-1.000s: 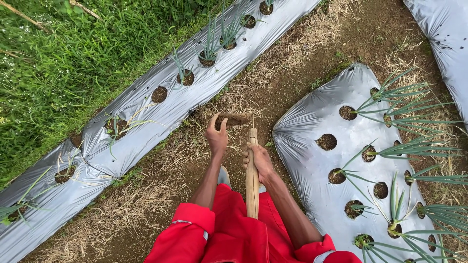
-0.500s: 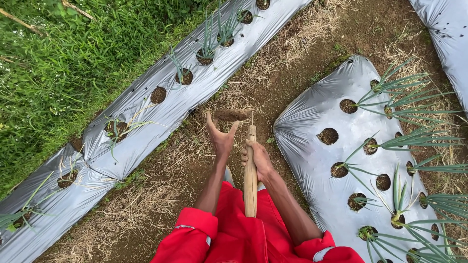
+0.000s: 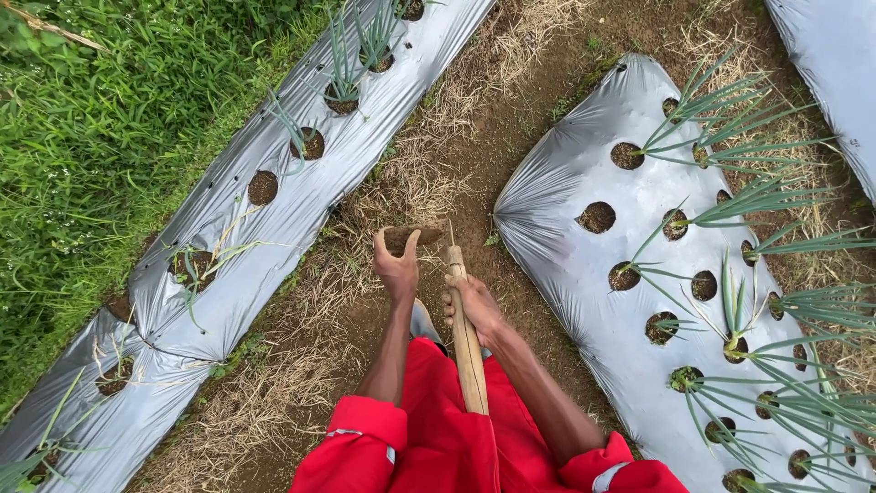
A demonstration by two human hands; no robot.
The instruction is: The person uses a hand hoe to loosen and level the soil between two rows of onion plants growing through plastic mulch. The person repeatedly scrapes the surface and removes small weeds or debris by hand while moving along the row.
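Observation:
My left hand [image 3: 398, 269] reaches forward, its thumb and fingers closed around the soil-caked hoe blade [image 3: 415, 235] just above the path. My right hand [image 3: 473, 306] grips the upper part of the hoe's wooden handle [image 3: 470, 365], which runs back toward my red clothes [image 3: 438, 447]. A grey shoe [image 3: 422, 321] shows between my forearms.
I stand on a dirt path strewn with dry straw [image 3: 274, 393], between two beds covered in silver plastic sheet. The left bed [image 3: 274, 228] has planting holes and a few thin shoots. The right bed [image 3: 566, 183] holds green onion plants [image 3: 757, 196]. Grass [image 3: 91, 137] lies far left.
My left hand spread its fingers below the blade half a second ago and now closes on it again. The view has shifted forward a little. My right hand keeps its hold on the handle.

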